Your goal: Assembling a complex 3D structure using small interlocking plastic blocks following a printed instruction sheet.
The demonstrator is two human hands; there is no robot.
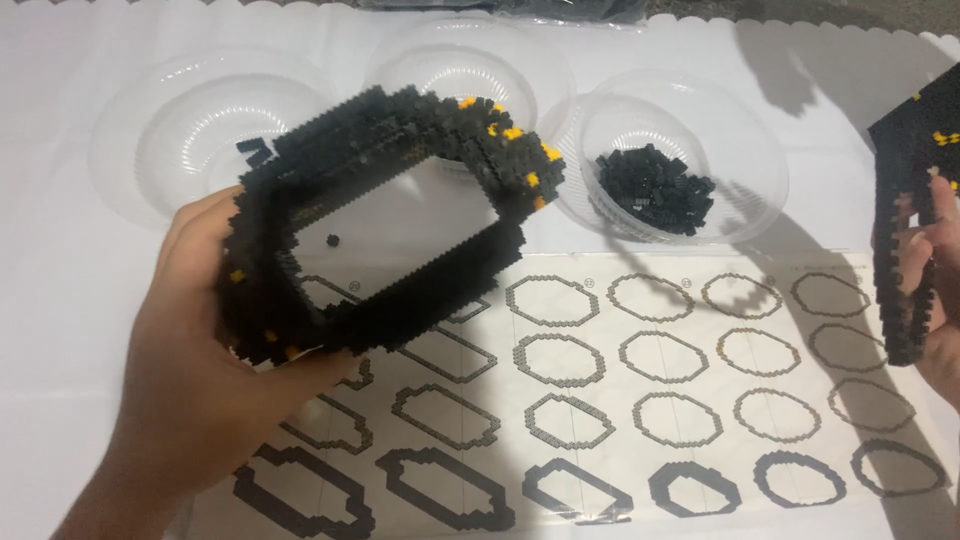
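Observation:
My left hand point(200, 390) grips a hollow black ring built of tiny building blocks point(390, 215), with a few yellow blocks in it, and holds it tilted above the table. I see the table through its open middle. At the right edge my right hand point(935, 290) holds a second black block piece point(905, 210), also dotted with yellow and partly cut off by the frame. Below both lies a printed instruction sheet point(640, 380) showing rows of ring-shaped outlines.
Three clear plastic bowls stand at the back on a white tablecloth: the left bowl point(190, 140) holds a few black blocks, the middle bowl point(470, 60) is half hidden by the ring, and the right bowl point(680, 150) holds a heap of black blocks point(655, 190).

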